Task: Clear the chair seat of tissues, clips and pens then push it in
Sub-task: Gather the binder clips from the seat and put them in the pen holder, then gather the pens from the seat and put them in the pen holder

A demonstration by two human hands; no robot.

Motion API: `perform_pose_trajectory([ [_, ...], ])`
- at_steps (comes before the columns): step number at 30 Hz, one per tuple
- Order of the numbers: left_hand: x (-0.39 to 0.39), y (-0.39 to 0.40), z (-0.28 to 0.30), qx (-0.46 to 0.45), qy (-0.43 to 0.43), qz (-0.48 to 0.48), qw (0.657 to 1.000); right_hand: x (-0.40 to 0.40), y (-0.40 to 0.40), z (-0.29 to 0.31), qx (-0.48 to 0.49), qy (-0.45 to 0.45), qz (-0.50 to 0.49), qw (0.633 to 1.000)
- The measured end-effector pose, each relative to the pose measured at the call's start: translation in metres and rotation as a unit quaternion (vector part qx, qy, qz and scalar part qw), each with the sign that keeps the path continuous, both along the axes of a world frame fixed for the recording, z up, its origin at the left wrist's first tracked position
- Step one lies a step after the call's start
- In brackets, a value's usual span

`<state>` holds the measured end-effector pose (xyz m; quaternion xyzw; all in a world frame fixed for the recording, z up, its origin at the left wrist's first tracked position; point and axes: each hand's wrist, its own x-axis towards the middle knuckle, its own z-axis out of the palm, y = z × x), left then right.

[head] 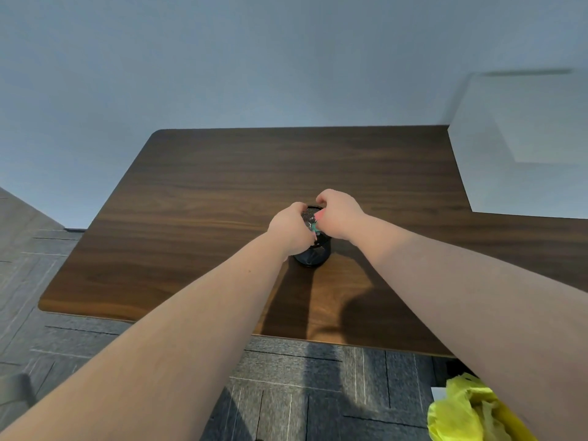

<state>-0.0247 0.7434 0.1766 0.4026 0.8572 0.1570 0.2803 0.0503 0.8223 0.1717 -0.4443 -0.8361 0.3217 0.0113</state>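
A black mesh pen cup (313, 256) stands on the dark wooden desk (222, 192). My left hand (291, 227) is curled over the cup's left rim and my right hand (339, 218) over its right rim. Small coloured pieces, teal and pink, that look like clips (314, 226) show between the two hands at the cup's mouth. Which hand holds them I cannot tell. The chair seat is out of sight.
A white block (521, 148) sits on the desk's far right corner against the pale wall. A yellow bag-lined bin (467, 412) is at the lower right on the grey carpet tiles (302, 393). A blurred dark object (19, 389) is at the lower left.
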Motion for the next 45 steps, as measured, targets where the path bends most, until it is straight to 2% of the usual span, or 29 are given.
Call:
perform_pose_trajectory([
  [7,-0.004,-0.008,0.005,0.029,-0.013,0.014,0.999,0.005,-0.007,0.007,0.041,-0.017,0.055,0.997],
  [13,-0.027,-0.05,0.014,0.055,0.017,0.054,0.997,-0.006,-0.037,0.022,0.101,0.0,0.092,0.991],
  [19,-0.076,-0.147,0.02,0.036,0.03,0.126,0.991,-0.047,-0.111,0.036,0.119,0.014,0.163,0.979],
  [24,-0.113,-0.278,0.002,-0.007,0.048,0.207,0.977,-0.092,-0.203,0.018,0.108,0.017,0.242,0.964],
  [28,-0.129,-0.405,-0.027,-0.07,0.067,0.28,0.955,-0.125,-0.293,-0.01,0.09,0.01,0.32,0.943],
  [35,-0.091,-0.58,-0.102,-0.177,0.02,0.343,0.922,-0.144,-0.451,-0.097,0.06,-0.033,0.462,0.884],
  [40,-0.044,-0.64,-0.178,-0.248,-0.031,0.292,0.923,-0.142,-0.531,-0.175,0.055,-0.084,0.544,0.833],
  [45,-0.007,-0.652,-0.241,-0.251,-0.045,0.281,0.925,-0.13,-0.572,-0.244,0.088,-0.165,0.586,0.789],
])
